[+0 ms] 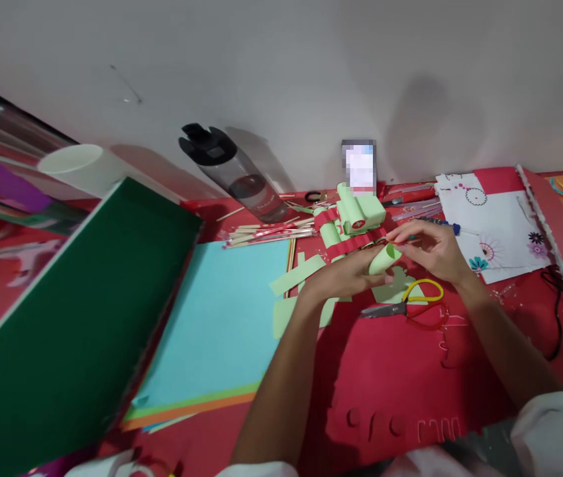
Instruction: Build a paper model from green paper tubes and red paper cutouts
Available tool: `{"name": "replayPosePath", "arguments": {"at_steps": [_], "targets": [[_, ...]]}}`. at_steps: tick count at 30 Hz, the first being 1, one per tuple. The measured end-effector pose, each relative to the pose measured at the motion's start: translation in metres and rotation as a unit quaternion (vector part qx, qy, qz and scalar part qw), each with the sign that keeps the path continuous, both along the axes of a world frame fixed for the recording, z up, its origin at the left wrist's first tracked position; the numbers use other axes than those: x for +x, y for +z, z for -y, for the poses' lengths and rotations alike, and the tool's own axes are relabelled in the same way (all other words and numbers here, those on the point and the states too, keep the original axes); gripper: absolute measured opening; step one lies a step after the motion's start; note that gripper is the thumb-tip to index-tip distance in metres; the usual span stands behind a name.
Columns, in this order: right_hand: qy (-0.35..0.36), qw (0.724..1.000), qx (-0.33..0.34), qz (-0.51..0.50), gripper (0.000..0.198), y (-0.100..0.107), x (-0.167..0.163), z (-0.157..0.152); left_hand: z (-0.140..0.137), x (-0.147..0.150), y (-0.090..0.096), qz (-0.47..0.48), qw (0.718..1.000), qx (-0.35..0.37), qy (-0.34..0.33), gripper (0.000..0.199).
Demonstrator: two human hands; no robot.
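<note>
My left hand (346, 275) is closed around a light green paper tube (383, 260), its open end tilted up toward the right. Beside that end, my right hand (433, 248) has thumb and fingers drawn together in a pinch; whatever lies between them is too small to make out. Just beyond both hands stands a light green paper model (354, 218) made of rolls and a box, with red strips around it. Scissors (399, 309) with one yellow and one red handle lie below my hands. Green paper strips (301, 273) are scattered by my left wrist.
Left of my arm lies a stack of coloured sheets (216, 311), blue on top, beside a tilted green board (77, 318). A water bottle (242, 175) and a phone (359, 165) stand along the wall. Wooden sticks (271, 233) lie behind; a decorated white sheet (490, 232) is at right.
</note>
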State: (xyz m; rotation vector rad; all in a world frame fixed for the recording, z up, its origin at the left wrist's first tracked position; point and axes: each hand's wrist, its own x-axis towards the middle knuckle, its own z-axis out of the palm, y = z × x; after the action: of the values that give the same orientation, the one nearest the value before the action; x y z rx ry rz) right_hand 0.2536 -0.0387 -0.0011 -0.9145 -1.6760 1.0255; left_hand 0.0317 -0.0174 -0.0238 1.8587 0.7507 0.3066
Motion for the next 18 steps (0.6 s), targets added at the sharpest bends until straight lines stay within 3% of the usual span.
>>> {"name": "replayPosePath", "arguments": {"at_steps": [6, 12, 18], "targets": [[0.016, 0.992, 0.099, 0.076, 0.014, 0.003, -0.003, 0.003, 0.002, 0.013, -0.003, 0.082, 0.997, 0.005, 0.014, 0.040], [0.006, 0.967, 0.206, 0.149, 0.023, -0.005, 0.003, 0.000, -0.002, 0.011, -0.008, 0.057, 0.998, 0.004, 0.011, 0.039], [0.051, 0.946, 0.254, 0.195, 0.030, -0.017, 0.009, -0.007, -0.005, 0.011, -0.016, 0.074, 0.997, 0.002, 0.015, 0.039]]}}
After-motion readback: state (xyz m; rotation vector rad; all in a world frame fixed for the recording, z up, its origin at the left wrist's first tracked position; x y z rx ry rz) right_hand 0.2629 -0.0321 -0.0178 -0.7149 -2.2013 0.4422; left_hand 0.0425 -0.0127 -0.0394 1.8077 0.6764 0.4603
